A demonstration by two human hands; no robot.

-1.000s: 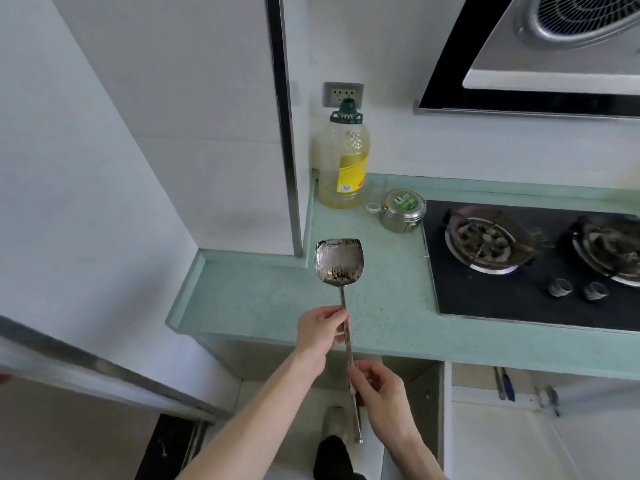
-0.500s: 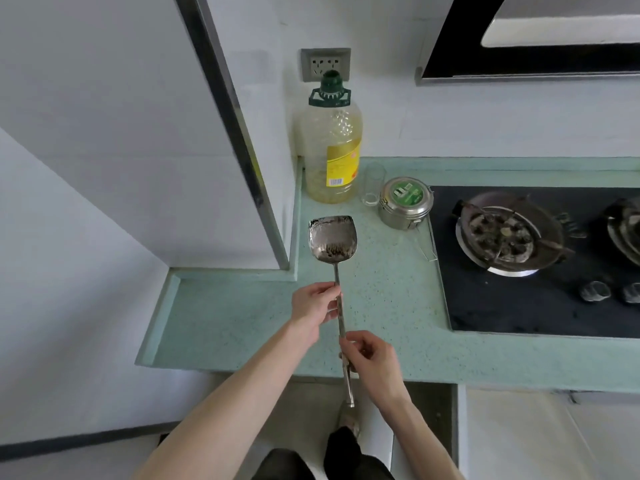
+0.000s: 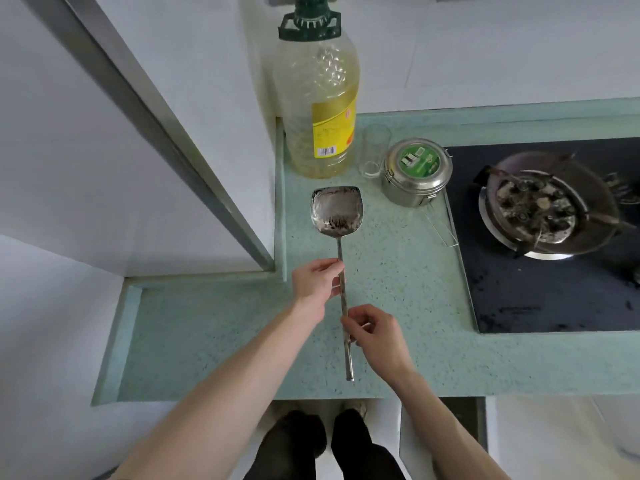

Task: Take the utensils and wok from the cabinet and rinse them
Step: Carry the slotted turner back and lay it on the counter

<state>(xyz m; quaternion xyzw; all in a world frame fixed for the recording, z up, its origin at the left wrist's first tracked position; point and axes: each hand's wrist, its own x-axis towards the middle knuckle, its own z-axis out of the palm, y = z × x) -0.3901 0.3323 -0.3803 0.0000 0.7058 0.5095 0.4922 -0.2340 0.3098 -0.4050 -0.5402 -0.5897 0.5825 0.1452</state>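
Both hands hold a metal spatula (image 3: 337, 216) over the green tabletop (image 3: 214, 327): the left hand (image 3: 317, 282) pinches the handle near its middle, the right hand (image 3: 375, 332) curls round it lower down. Beyond the hands stand an oil bottle (image 3: 320, 109), a glass (image 3: 374, 150) and a round tin (image 3: 415, 171)

I saw a shiny steel spatula with a tarnished blade (image 3: 336, 211), a speckled matt green stone counter (image 3: 398, 271), a clear plastic oil bottle (image 3: 317, 98) and a glossy black glass hob (image 3: 554, 299).
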